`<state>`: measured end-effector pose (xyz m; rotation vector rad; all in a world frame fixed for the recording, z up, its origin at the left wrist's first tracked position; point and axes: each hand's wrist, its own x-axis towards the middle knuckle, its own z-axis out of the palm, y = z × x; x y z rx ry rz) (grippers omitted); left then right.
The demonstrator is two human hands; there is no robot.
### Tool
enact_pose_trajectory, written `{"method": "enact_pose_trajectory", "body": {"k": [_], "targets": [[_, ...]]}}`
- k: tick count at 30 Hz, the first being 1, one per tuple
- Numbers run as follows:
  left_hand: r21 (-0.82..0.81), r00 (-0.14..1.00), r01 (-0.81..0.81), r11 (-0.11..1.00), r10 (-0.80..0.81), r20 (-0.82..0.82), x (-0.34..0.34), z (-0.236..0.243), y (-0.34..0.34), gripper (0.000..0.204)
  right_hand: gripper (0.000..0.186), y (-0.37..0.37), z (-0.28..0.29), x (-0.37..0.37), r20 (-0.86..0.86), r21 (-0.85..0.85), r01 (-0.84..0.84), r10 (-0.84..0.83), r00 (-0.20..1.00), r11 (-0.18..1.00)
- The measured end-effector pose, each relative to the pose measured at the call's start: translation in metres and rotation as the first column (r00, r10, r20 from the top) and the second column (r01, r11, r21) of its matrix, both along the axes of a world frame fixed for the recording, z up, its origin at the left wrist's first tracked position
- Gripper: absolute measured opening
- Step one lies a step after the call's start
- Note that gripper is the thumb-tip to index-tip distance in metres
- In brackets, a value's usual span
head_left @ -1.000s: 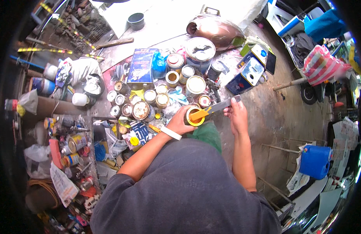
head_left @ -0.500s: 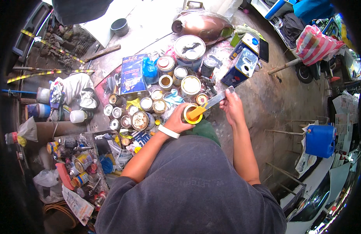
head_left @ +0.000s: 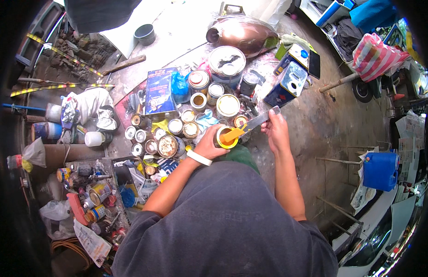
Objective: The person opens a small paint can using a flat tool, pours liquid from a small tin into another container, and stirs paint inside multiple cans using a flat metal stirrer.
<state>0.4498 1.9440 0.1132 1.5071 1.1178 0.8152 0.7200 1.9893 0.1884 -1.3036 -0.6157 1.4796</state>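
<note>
My left hand [head_left: 208,142], with a white band at its wrist, is wrapped round a small open paint can [head_left: 227,146] held in front of my chest. Yellow-orange paint coats the can's rim and inside. My right hand [head_left: 276,131] pinches the upper end of a flat grey metal stirring strip [head_left: 258,121]. The strip slants down to the left, and its lower part, covered in thick yellow-orange paint [head_left: 231,135], reaches into the can's mouth. How deep the tip goes is hidden by the paint and the rim.
Several paint cans [head_left: 227,105] crowd the work surface ahead, beside a blue book [head_left: 159,92] and rectangular tins [head_left: 287,85]. A glossy brown tank-like part [head_left: 244,34] lies farther back. Cluttered cans and bottles [head_left: 99,193] fill the left; a blue jerrycan [head_left: 380,171] stands right.
My right hand has lowered slightly, and the strip has turned so that its grey face looks darker. The left hand still holds the can in nearly the same place.
</note>
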Motion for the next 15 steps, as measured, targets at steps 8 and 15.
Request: {"method": "enact_pose_trajectory", "body": {"k": [8, 15], "targets": [[0.033, 0.999, -0.008, 0.999, 0.01, -0.051, -0.001, 0.008, 0.003, 0.091, 0.018, 0.006, 0.007, -0.003, 0.004, -0.004, 0.002, -0.002, 1.0, 1.0], [0.037, 0.999, -0.005, 0.999, 0.007, -0.037, -0.003, 0.008, 0.004, 0.09, 0.019, 0.009, 0.011, -0.003, -0.005, 0.024, -0.019, 0.019, 1.0, 1.0]]}}
